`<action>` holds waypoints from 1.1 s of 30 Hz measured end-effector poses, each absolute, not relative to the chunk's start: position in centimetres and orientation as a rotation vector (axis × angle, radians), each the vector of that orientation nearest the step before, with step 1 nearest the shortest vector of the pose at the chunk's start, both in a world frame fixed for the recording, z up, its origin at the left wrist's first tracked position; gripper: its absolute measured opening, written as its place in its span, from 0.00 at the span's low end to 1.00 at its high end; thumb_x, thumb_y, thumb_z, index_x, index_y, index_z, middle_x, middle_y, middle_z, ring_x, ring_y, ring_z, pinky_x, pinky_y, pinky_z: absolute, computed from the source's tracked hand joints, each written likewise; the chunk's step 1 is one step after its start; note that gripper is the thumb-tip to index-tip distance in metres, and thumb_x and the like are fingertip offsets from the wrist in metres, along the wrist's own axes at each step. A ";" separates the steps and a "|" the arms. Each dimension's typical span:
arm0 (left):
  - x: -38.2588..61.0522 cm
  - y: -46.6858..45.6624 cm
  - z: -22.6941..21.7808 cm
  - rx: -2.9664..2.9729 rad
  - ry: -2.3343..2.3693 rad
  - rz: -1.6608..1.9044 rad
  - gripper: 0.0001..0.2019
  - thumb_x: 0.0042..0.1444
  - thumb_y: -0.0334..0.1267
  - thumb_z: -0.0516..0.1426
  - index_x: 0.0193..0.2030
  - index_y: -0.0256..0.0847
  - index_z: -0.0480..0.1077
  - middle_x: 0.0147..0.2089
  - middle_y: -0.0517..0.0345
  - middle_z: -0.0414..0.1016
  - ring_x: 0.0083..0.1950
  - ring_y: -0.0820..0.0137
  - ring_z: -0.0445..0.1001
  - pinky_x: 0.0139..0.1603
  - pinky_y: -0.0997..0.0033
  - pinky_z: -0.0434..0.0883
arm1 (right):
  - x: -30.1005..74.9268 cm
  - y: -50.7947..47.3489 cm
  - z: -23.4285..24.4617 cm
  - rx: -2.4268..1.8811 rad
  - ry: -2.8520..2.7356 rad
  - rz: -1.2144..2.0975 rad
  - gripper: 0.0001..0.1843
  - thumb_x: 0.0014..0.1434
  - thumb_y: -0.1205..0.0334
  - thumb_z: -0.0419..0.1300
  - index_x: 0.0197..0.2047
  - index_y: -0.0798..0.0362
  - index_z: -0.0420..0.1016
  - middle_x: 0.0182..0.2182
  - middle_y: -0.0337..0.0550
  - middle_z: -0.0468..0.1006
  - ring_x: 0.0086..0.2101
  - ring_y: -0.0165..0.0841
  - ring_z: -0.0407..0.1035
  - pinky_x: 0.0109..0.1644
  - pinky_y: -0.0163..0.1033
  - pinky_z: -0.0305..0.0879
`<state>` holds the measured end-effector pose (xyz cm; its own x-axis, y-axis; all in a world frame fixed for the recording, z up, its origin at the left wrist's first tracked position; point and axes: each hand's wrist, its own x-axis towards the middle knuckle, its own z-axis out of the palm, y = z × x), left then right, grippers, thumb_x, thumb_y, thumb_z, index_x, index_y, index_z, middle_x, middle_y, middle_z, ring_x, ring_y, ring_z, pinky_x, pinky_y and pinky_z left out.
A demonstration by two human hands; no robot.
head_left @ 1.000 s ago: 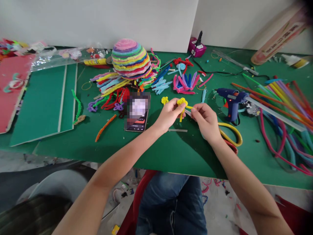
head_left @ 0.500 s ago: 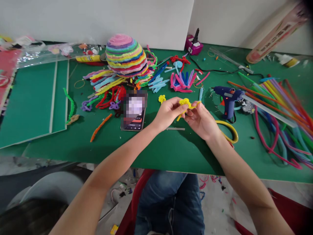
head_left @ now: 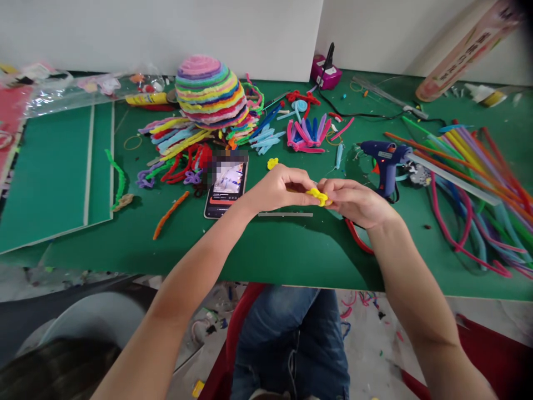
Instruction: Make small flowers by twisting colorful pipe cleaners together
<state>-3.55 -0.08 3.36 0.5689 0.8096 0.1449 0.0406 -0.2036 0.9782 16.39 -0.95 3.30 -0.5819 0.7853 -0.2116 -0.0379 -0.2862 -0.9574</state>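
Note:
My left hand (head_left: 277, 191) is closed, with thumb and fingers pinching a small yellow pipe-cleaner flower (head_left: 318, 196) from the left. From the right, the fingertips of my right hand (head_left: 360, 203) pinch the same flower. Both hands hold it just above the green table, and the fingers cover part of it. Another yellow flower (head_left: 272, 163) lies just beyond my left hand. A thin translucent stick (head_left: 287, 214) rests below the hands. Partly under my right wrist is a curved red handle (head_left: 358, 238); the rest of that tool is hidden.
A phone (head_left: 227, 183) lies left of my hands, near an orange pipe-cleaner piece (head_left: 170, 215). Behind stands a striped pipe-cleaner dome (head_left: 211, 94) among coloured pieces. A blue glue gun (head_left: 387, 161) and loose pipe cleaners (head_left: 470, 205) are at right.
Both hands have come slightly nearer to me, and the held yellow flower is turned and lower. My right forearm has shifted, covering the yellow loop and uncovering more of the red handle.

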 end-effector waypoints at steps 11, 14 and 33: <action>-3.4 -0.3 2.7 2.535 0.727 0.786 0.10 0.59 0.35 0.53 0.30 0.40 0.74 0.31 0.55 0.73 0.35 0.71 0.71 0.36 0.72 0.66 | 16.1 -1.3 3.1 -1.164 -1.915 1.205 0.07 0.48 0.65 0.61 0.21 0.53 0.70 0.24 0.37 0.67 0.28 0.26 0.61 0.31 0.35 0.56; -3.6 -0.2 2.2 2.629 0.841 0.963 0.12 0.62 0.36 0.51 0.29 0.40 0.71 0.29 0.57 0.71 0.33 0.72 0.69 0.33 0.71 0.65 | 16.3 -1.5 3.4 -1.114 -1.910 0.908 0.04 0.51 0.62 0.63 0.27 0.52 0.74 0.27 0.39 0.72 0.30 0.28 0.64 0.32 0.35 0.59; -4.1 -0.5 2.6 2.976 0.716 1.336 0.08 0.59 0.32 0.53 0.28 0.42 0.67 0.29 0.62 0.72 0.29 0.77 0.68 0.28 0.75 0.66 | 16.6 -2.3 4.0 -0.887 -2.107 0.495 0.02 0.57 0.62 0.59 0.34 0.49 0.72 0.28 0.39 0.76 0.28 0.28 0.69 0.33 0.36 0.64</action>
